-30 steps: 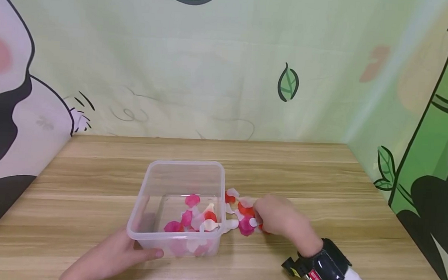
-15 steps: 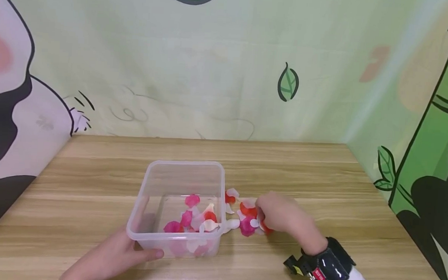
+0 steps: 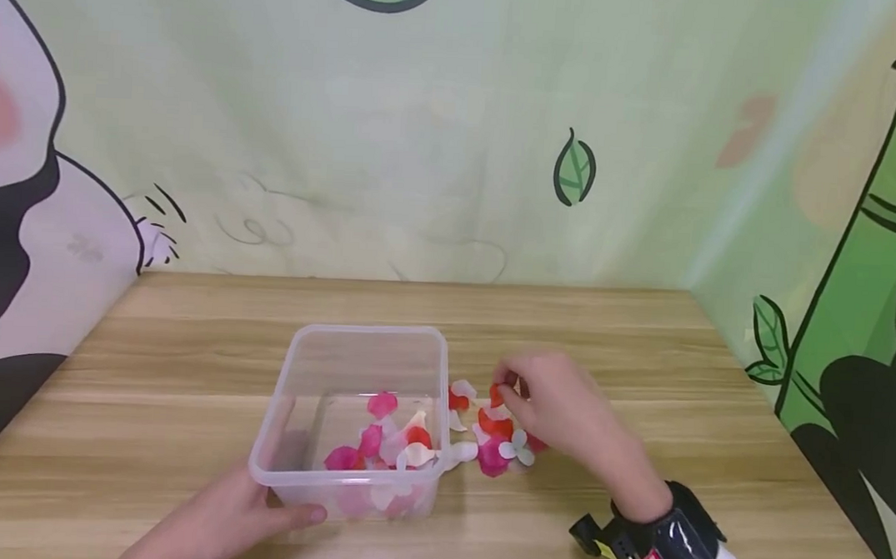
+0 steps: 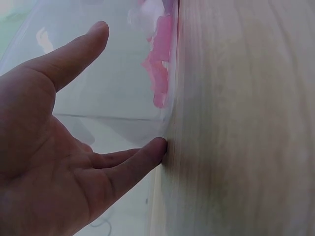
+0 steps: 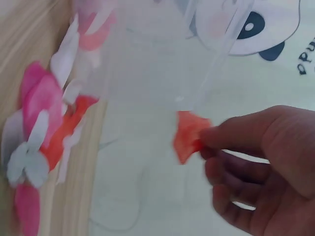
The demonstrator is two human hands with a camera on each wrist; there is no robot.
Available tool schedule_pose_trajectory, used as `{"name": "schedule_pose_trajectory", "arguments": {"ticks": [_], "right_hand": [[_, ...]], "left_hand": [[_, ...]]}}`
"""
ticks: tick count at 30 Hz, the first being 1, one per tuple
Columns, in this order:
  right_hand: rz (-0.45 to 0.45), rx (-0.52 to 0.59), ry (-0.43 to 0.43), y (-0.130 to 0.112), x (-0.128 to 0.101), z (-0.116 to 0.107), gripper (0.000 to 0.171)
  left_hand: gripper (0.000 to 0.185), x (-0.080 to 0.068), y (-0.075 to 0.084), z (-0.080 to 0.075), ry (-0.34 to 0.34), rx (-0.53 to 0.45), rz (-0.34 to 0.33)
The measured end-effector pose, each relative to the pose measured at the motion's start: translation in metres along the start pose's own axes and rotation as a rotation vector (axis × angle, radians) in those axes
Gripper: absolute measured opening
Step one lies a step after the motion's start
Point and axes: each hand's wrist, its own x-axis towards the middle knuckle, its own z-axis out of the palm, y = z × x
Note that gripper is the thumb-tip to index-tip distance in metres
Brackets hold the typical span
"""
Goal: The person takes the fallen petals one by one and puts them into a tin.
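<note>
R hand [image 3: 555,401], center-right of head view, pinches a red petal [image 3: 496,393] lifted above the loose petal pile [image 3: 497,444] on the wooden table [image 3: 640,355]. L hand [image 3: 220,520], fingers relaxed, flat against clear plastic container [image 3: 363,338] w/ petals inside, lower center.

Place: a staged tabletop recording corner, not a lived-in room
Backdrop: printed cartoon cloth [image 3: 439,129] on three sides, pale green, with a panda, bamboo stalks and leaves; creases show it is fabric
Surface: light wood-grain table [image 3: 641,338] set tight into the cloth corner
Gear: black camera strap [image 3: 662,543] worn on the wrist
Props: clear plastic box [image 3: 430,354] and loose fabric petals [image 3: 494,455]
</note>
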Motion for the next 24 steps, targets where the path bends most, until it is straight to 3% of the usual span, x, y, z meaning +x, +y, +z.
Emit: {"name": "schedule_pose_trajectory", "arguments": {"ticks": [4, 10, 17, 24], "right_hand": [[-0.087, 0.052, 0.161, -0.012, -0.004, -0.003, 0.013], [-0.255, 0.098, 0.325, -0.026, -0.008, -0.001, 0.016], [-0.419, 0.154, 0.399, -0.037, -0.009, 0.007, 0.019], [-0.475, 0.158, 0.41, -0.048, -0.013, 0.015, 0.02]], "left_hand": [[0.123, 0.001, 0.0, 0.001, 0.006, 0.006, -0.011], [0.126, 0.002, -0.003, 0.002, 0.049, 0.047, 0.157], [0.127, 0.004, -0.004, 0.002, 0.063, 0.037, 0.186], [0.124, 0.001, -0.004, 0.002, 0.05, 0.065, 0.143]]}}
